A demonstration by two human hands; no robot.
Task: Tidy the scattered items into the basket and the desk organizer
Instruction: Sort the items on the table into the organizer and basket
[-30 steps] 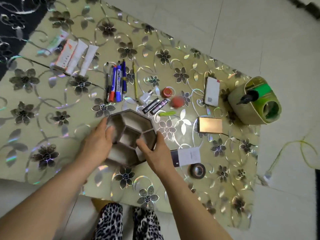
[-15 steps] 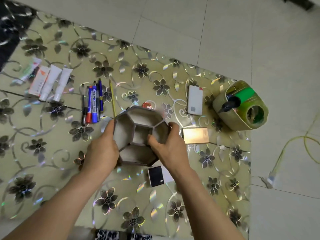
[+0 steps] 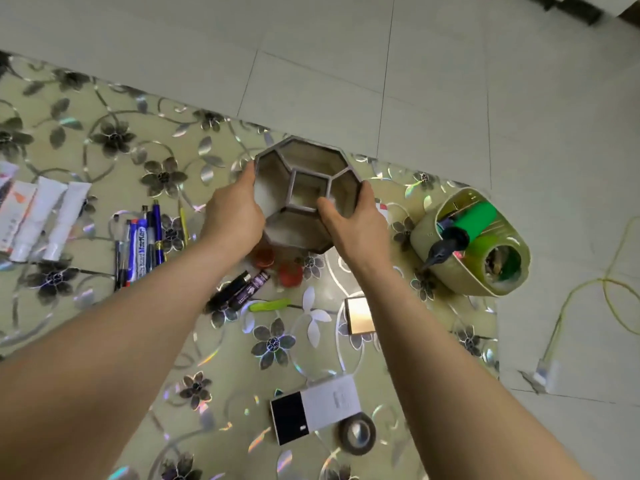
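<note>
Two hands grip the octagonal desk organizer (image 3: 304, 195) near the far edge of the floral mat (image 3: 104, 150): left hand (image 3: 235, 216) clasps its left wall, right hand (image 3: 356, 223) its right wall, thumb hooked over a divider. Its compartments look empty. The green basket (image 3: 474, 244) stands well to the right, markers (image 3: 142, 244) lie left, tubes (image 3: 45, 216) farther left.

A yellow cable (image 3: 588, 299) curls over the pale floor tiles (image 3: 346, 64).
</note>
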